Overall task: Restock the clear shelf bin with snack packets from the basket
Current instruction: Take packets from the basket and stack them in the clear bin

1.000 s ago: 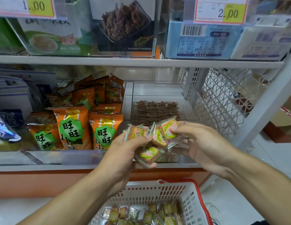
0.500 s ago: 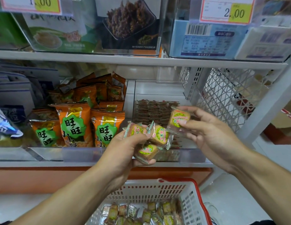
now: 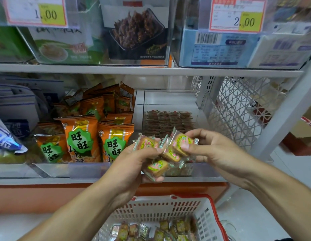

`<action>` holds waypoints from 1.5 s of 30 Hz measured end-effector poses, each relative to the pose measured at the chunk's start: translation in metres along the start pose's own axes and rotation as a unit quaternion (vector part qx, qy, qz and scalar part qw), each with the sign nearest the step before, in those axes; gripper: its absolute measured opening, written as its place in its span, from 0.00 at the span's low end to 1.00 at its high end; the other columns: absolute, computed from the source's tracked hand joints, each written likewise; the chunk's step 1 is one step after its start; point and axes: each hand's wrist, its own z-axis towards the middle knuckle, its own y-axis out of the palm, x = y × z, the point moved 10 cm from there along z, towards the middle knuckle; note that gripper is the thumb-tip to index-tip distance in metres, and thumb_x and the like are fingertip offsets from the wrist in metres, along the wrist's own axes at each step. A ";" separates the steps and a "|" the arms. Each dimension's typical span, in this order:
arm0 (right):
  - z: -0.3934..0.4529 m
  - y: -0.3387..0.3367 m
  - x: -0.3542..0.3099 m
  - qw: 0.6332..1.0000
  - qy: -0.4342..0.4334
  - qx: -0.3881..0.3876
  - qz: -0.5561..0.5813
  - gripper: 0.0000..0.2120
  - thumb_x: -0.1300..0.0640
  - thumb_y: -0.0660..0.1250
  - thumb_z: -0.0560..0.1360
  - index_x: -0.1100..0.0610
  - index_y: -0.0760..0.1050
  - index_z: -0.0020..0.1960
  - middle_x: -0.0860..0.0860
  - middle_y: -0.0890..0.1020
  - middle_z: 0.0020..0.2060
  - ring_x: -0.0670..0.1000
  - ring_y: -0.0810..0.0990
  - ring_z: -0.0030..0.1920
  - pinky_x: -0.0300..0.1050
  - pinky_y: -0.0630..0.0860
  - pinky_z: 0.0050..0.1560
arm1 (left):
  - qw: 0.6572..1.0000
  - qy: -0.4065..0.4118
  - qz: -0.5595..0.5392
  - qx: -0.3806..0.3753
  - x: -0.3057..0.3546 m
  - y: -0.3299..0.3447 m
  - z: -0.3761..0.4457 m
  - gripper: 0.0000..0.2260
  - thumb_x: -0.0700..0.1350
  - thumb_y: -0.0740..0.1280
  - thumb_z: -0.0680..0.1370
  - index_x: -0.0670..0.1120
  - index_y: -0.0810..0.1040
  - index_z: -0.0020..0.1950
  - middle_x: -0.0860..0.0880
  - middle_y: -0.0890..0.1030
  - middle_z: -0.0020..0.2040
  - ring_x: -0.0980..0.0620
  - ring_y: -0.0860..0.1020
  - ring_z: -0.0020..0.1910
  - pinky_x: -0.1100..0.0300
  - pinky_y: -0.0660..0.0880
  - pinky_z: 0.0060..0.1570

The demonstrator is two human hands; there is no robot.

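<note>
Snack packet back at centre frame against left hand bunch, pinched in right hand fingers; left fingers clenched on others.

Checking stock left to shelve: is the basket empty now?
No, the basket still shows many small wrapped snack packets lying in its bottom.

The left hand covers part of the snack packets it holds, so you cannot count them. The right hand hides part of one packet and the front of the clear bin. The basket is cut off at the bottom edge. Both arms run out of the picture. The small print on the price tags is too blurry to read. The bags at the far left are cut off too.
</note>
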 end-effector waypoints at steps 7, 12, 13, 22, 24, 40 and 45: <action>-0.007 0.033 0.009 0.987 0.058 -0.130 0.071 0.15 0.63 0.64 0.80 0.58 0.81 0.64 0.59 0.86 0.55 0.53 0.83 0.53 0.49 0.77 0.59 | 1.000 0.020 -0.017 -0.005 0.002 0.005 -0.001 0.21 0.47 0.75 0.69 0.47 0.82 0.61 0.42 0.87 0.53 0.45 0.86 0.42 0.55 0.80 0.29; -0.006 0.032 0.010 0.960 0.105 -0.110 0.233 0.17 0.64 0.62 0.78 0.66 0.78 0.64 0.63 0.83 0.59 0.58 0.83 0.61 0.53 0.81 0.60 | 0.998 0.035 -0.046 -0.002 0.006 0.004 0.000 0.23 0.47 0.76 0.67 0.45 0.82 0.62 0.42 0.87 0.51 0.46 0.86 0.40 0.56 0.79 0.26; -0.006 0.034 0.012 0.954 0.115 -0.108 0.256 0.17 0.64 0.62 0.78 0.67 0.78 0.64 0.64 0.82 0.60 0.59 0.82 0.62 0.52 0.81 0.59 | 0.998 0.038 -0.039 -0.001 0.006 0.003 -0.001 0.23 0.47 0.76 0.68 0.45 0.81 0.62 0.42 0.87 0.51 0.47 0.85 0.40 0.56 0.78 0.26; -0.011 0.044 0.026 0.976 0.111 -0.114 0.148 0.15 0.57 0.66 0.78 0.59 0.82 0.62 0.59 0.84 0.59 0.59 0.83 0.61 0.49 0.80 0.53 | 0.991 0.077 0.078 0.071 0.009 -0.009 -0.005 0.13 0.49 0.76 0.73 0.48 0.83 0.56 0.46 0.88 0.47 0.54 0.84 0.36 0.61 0.75 0.26; -0.011 0.042 0.024 0.978 0.110 -0.114 0.134 0.17 0.59 0.69 0.75 0.59 0.81 0.63 0.60 0.84 0.59 0.57 0.83 0.58 0.48 0.82 0.52 | 0.992 0.075 0.070 0.077 0.010 -0.011 -0.005 0.09 0.47 0.76 0.74 0.48 0.84 0.53 0.46 0.88 0.44 0.54 0.84 0.34 0.61 0.75 0.25; -0.012 0.040 0.012 0.975 0.089 -0.132 0.157 0.21 0.60 0.72 0.70 0.61 0.81 0.62 0.61 0.83 0.60 0.56 0.83 0.58 0.59 0.80 0.61 | 0.995 0.064 0.008 0.076 0.010 -0.010 0.000 0.04 0.40 0.75 0.74 0.45 0.82 0.45 0.45 0.84 0.37 0.53 0.80 0.28 0.61 0.72 0.20; -0.010 0.032 0.005 0.984 0.070 -0.119 0.112 0.21 0.62 0.75 0.69 0.62 0.79 0.61 0.59 0.85 0.52 0.53 0.83 0.47 0.49 0.82 0.47 | 0.992 0.086 0.041 0.086 0.017 -0.015 0.000 0.12 0.43 0.77 0.73 0.41 0.83 0.54 0.43 0.86 0.42 0.53 0.81 0.30 0.61 0.73 0.22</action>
